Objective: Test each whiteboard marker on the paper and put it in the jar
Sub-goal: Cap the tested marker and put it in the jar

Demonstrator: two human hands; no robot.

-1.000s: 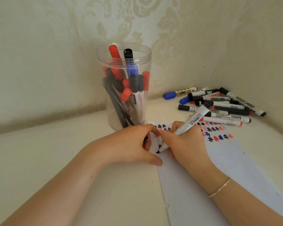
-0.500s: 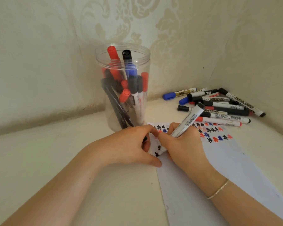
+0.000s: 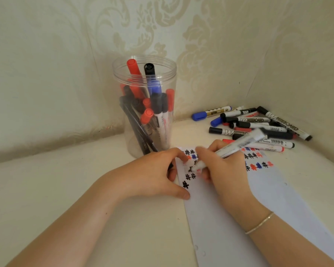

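Right hand (image 3: 223, 168) presses marker (image 3: 231, 149) tip onto paper (image 3: 239, 218)

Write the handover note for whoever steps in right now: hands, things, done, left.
Right hand grips an uncapped marker, tip on the paper, mid-mark.
Left hand rests at the paper's left edge; something dark shows under its fingers, possibly the cap, cannot confirm.
Jar, behind the left hand, already holds many markers.
Pile of capped markers lies at back right by the wall.
Done: rows of black, red and blue marks.
Left: finish this mark, cap, drop in the jar, then work through the pile.
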